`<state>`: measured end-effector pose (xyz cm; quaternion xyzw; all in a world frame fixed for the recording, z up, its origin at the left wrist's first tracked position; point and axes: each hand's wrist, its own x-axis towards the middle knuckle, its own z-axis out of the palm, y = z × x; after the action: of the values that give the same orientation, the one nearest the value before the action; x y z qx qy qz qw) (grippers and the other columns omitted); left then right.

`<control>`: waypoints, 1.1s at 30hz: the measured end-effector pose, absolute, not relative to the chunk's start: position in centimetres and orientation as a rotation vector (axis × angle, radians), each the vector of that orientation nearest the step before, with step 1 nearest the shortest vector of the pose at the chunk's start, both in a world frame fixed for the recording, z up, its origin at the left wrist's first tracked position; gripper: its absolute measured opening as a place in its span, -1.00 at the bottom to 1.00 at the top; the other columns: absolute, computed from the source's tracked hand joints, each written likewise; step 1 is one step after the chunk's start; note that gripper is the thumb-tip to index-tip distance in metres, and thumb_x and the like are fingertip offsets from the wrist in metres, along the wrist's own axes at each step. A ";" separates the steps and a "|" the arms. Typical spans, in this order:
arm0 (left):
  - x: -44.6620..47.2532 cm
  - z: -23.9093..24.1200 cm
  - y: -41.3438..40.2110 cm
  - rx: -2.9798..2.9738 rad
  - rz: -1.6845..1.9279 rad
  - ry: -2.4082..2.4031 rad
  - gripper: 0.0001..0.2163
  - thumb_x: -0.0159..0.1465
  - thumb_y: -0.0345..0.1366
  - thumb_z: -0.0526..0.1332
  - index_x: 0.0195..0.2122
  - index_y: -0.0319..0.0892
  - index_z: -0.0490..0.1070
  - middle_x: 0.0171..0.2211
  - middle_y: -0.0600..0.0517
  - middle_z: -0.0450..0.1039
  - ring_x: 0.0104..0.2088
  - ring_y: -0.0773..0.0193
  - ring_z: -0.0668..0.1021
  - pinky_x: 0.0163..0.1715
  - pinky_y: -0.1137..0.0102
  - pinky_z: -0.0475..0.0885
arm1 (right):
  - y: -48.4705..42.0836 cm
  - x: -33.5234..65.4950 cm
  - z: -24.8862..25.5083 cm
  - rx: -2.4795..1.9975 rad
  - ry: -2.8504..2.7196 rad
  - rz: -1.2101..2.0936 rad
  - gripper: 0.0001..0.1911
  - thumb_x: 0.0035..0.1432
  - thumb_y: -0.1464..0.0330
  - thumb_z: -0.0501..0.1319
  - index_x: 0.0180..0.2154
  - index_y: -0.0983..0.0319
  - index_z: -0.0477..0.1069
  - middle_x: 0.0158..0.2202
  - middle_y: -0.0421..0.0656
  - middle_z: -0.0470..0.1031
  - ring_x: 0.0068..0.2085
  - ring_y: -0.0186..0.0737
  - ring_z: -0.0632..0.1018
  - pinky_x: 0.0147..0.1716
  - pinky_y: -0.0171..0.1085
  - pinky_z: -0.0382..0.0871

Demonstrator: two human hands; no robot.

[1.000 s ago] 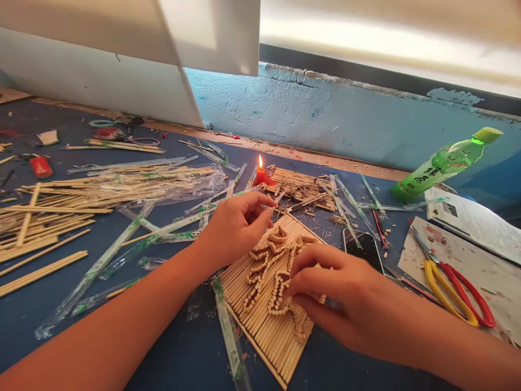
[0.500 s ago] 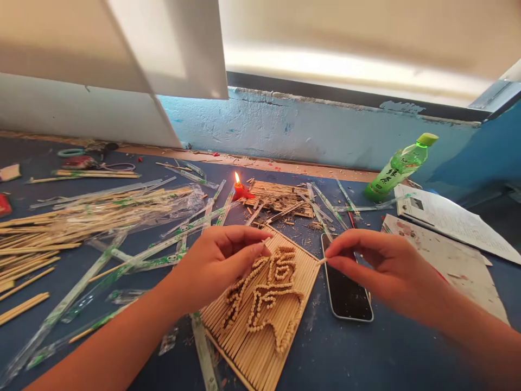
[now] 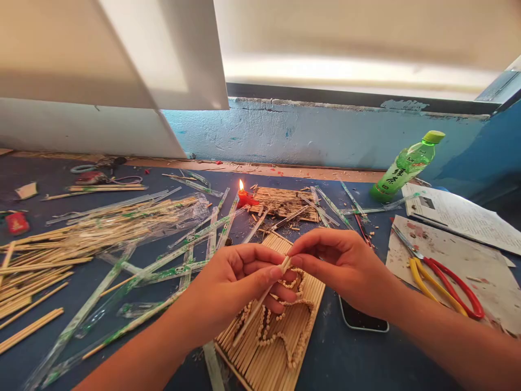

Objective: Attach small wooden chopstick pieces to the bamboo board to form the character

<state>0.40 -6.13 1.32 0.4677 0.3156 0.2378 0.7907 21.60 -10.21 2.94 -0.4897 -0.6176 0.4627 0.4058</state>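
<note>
My left hand [image 3: 240,282] is closed around a thin wooden stick [image 3: 260,300] that slants down toward the left. My right hand [image 3: 345,266] pinches the stick's upper tip with thumb and forefinger. Both hands hover just above a mat of wooden sticks [image 3: 271,353] laid side by side, with rows of small stick ends glued on it in curved shapes [image 3: 287,336].
A lit red candle [image 3: 242,196] burns behind the hands beside a second stick mat [image 3: 285,202]. Loose chopsticks and wrappers [image 3: 101,228] cover the left. A phone [image 3: 362,320], red-and-yellow pliers [image 3: 443,277], papers [image 3: 459,217] and a green bottle [image 3: 405,165] lie right.
My hands came together over the stick mat; the right hand moved left and now pinches the tip of the stick held in my left. The view shifted slightly.
</note>
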 end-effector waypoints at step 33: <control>0.6 1.6 -6.7 0.869 0.476 0.634 -0.93 0.27 -0.31 0.37 -0.31 -0.18 0.58 -0.39 0.04 0.66 -0.34 0.28 0.70 -0.31 0.49 0.61 | -11.5 20.7 1.6 -1.116 -1.672 0.795 -0.70 0.13 0.40 0.42 -0.06 0.07 0.60 -0.20 -0.20 0.61 -0.20 -0.30 0.59 -0.19 -0.30 0.49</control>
<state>0.59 -6.68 1.57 0.4099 0.2989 0.2244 0.8321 20.69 -11.54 1.56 -0.4554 -0.6826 0.3245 0.4705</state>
